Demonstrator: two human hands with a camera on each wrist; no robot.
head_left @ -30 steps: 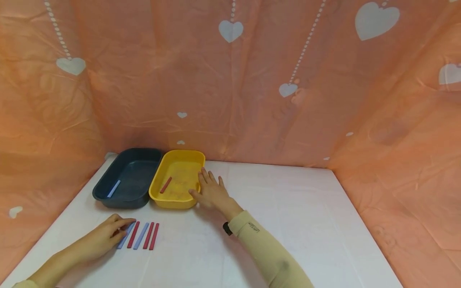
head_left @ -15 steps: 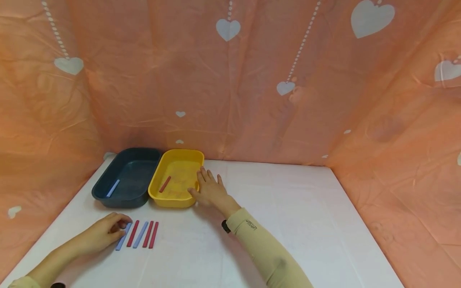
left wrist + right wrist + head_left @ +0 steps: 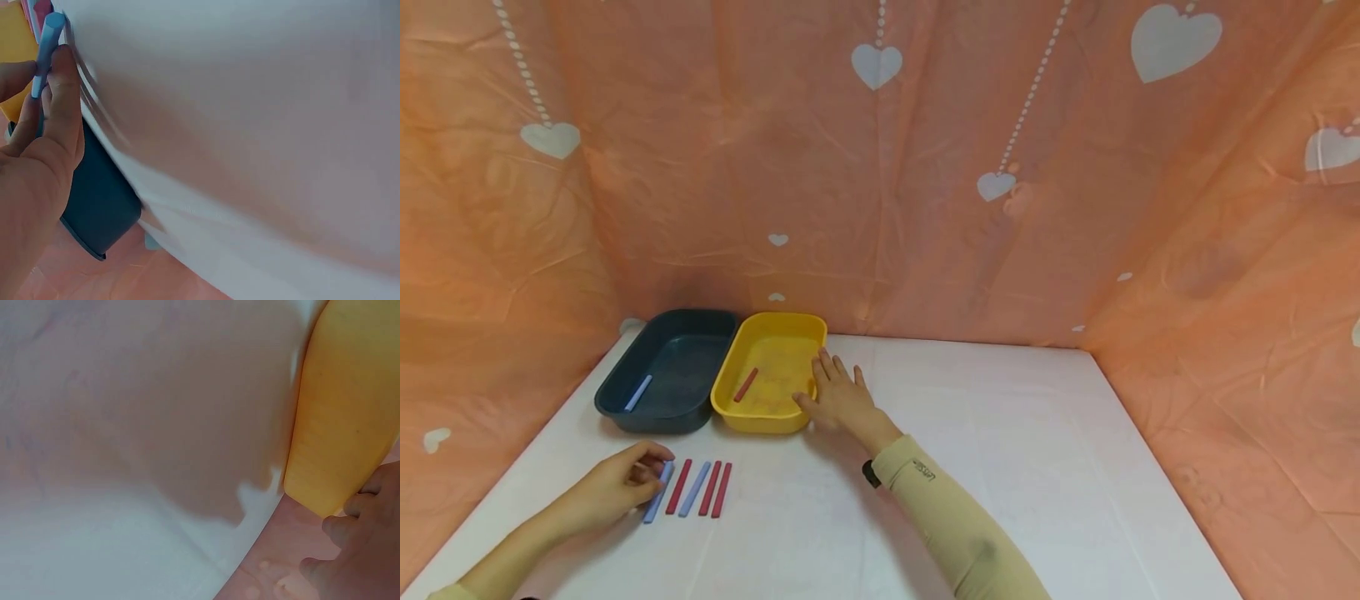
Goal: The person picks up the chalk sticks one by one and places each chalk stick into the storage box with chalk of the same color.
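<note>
Left hand (image 3: 617,487) pinching the near-left blue stick (image 3: 658,492) at its upper end, thumb and fingers curled round it; confirmed in the left wrist view, stick (image 3: 47,44) between fingertips. Right hand (image 3: 844,400) flat and relaxed, fingers straight against the right wall of the yellow tray (image 3: 808,333), steadying it.

Judged as the pick-up step: stick gripped at the left end of the row on the counter (image 3: 1000,467), not visibly lifted. Next move probably calls for a lift clear of the neighbouring red stick (image 3: 679,486) and a carry to the dark blue tray (image 3: 617,392).

Counted on the counter: two blue, three red. One blue stick (image 3: 638,392) inside the dark tray, one red stick (image 3: 746,385) inside the yellow. Two trays, touching side by side.
</note>
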